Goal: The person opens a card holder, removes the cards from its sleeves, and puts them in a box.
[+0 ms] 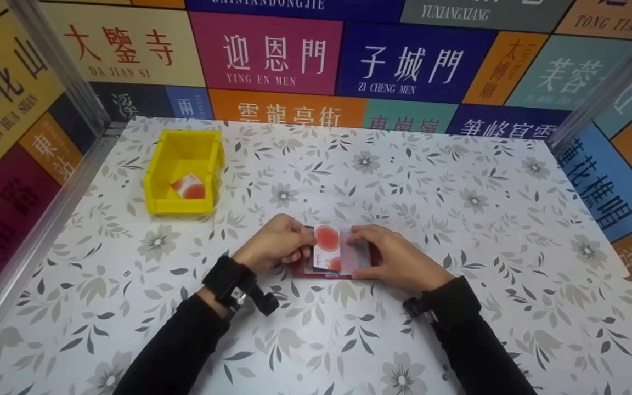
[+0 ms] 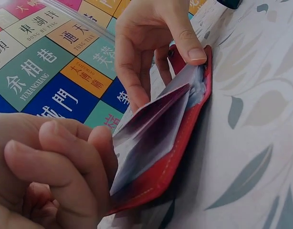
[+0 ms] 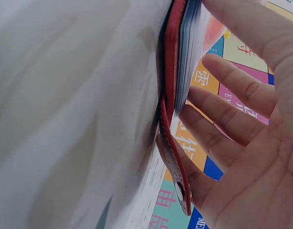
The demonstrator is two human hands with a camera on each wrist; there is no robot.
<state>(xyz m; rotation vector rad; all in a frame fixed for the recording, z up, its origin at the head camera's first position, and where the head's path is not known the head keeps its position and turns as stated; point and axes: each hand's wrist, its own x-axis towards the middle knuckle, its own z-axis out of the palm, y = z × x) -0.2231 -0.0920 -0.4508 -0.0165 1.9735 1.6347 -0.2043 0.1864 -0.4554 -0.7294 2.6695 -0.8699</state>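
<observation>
At the left, the yellow plastic bin (image 1: 180, 207), boxy with a low front lip, holds a thin red-and-white card (image 1: 188, 187) lying tilted on its floor. Next comes the left hand (image 1: 278, 241), fingers curled, thumb and fingers pinching the left edge of a second card (image 1: 327, 253), stiff, rectangular, printed with red discs. That card lies over the clear, glossy plastic sleeves (image 2: 153, 136) of the open red holder (image 2: 158, 181), which rests on the table (image 1: 431, 181) between the hands; its smooth, leather-like cover has stitched edges. Right of it, the right hand (image 1: 398, 255) grips the holder across its width, thumb on the near edge, fingers opposite. A narrow stitched strap (image 3: 172, 155) with a round metal snap (image 3: 180, 190) hangs off the cover.
</observation>
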